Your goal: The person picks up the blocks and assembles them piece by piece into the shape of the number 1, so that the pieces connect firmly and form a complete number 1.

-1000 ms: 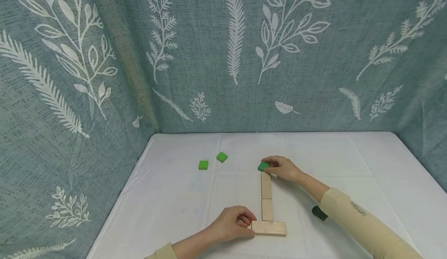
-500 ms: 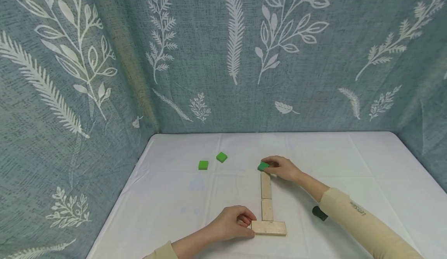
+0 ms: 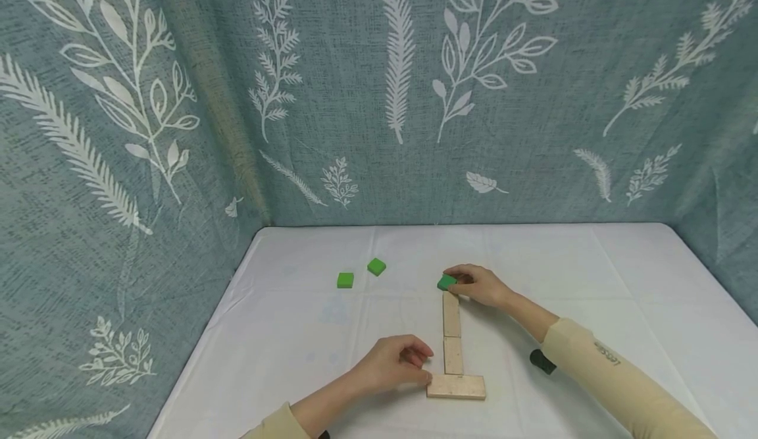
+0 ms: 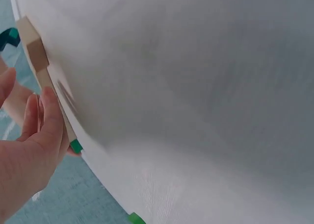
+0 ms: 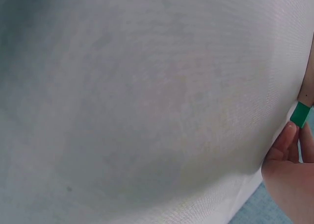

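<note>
My right hand (image 3: 481,287) pinches a dark green block (image 3: 446,282) between thumb and fingers at the far end of a line of wooden blocks. Two pale wooden blocks lie end to end, a far one (image 3: 451,314) and a near one (image 3: 453,355). Crosswise at their near end lies a third wooden block (image 3: 456,387). Beside its left end is my left hand (image 3: 393,363), fingers loosely bent and apart from it; whether the thumb touches its corner I cannot tell. The right wrist view shows the green block (image 5: 300,114) against a wooden block's end.
Two lighter green blocks lie to the left, a squarely placed one (image 3: 345,280) and a turned one (image 3: 376,266). A white cloth (image 3: 284,334) covers the table. Patterned blue-green curtains (image 3: 355,97) hang behind and at the sides. A dark cylinder (image 3: 541,361) shows by the right sleeve.
My left hand has let go of the crosswise wooden block, its fingers rising and opening slightly. The right hand and its green block stay in place.
</note>
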The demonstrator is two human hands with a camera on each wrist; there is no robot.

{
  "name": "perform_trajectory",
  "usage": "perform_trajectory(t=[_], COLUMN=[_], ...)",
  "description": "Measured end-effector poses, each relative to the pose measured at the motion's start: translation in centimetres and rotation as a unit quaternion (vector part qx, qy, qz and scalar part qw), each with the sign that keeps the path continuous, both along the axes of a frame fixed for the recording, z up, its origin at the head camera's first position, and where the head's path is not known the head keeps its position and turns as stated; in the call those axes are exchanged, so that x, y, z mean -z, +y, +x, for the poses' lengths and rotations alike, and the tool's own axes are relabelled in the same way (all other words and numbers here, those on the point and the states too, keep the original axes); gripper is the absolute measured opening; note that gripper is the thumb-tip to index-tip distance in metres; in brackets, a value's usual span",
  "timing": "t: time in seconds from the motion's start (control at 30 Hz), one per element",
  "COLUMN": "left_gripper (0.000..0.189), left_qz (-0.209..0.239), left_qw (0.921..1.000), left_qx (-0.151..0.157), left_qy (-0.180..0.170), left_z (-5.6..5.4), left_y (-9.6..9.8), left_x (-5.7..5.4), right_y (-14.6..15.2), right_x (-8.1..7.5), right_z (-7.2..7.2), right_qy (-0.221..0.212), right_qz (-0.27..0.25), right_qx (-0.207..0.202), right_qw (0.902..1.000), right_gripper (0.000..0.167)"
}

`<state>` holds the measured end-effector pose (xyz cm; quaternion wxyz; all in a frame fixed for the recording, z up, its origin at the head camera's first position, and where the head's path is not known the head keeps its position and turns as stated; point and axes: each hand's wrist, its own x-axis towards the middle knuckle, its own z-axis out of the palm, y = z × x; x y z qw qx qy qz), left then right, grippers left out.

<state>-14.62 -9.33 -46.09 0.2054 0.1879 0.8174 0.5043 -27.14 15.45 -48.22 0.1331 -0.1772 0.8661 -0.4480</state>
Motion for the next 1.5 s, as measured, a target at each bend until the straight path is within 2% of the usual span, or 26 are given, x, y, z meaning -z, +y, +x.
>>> perform_trajectory(t=[0.37,0.8,1.27,1.5], left_gripper=[0.029,0.035,0.032,0.033], left_qz=[0.005,0.021,0.032,0.038], left_qw=[0.9984,0.9925,0.9773,0.9716], left_qx=[-0.054,-0.118,-0.206,-0.229], left_qy=[0.015,0.023,0.039,0.044], left_z=[-2.1,-4.8,-8.1,-9.5], left_y=[-0.3,-1.3,-2.2,-2.7], left_x=[-0.4,-0.6,-0.8,-0.9], right_y=[0.0,-0.1,0.0,0.1], right_x=[0.1,-0.3,-0.2,-0.1], right_z=[0.0,0.2,0.0,0.0], right_qy=[-0.002,-0.004,-0.009,-0.015], right_qz=[0.003,-0.002,-0.005,-0.007], right_qx=[0.006,0.002,0.001,-0.001], right_qw=[1.0000,1.0000,0.9999,0.9999], right_gripper=[0.041,0.040,0.040,0.042])
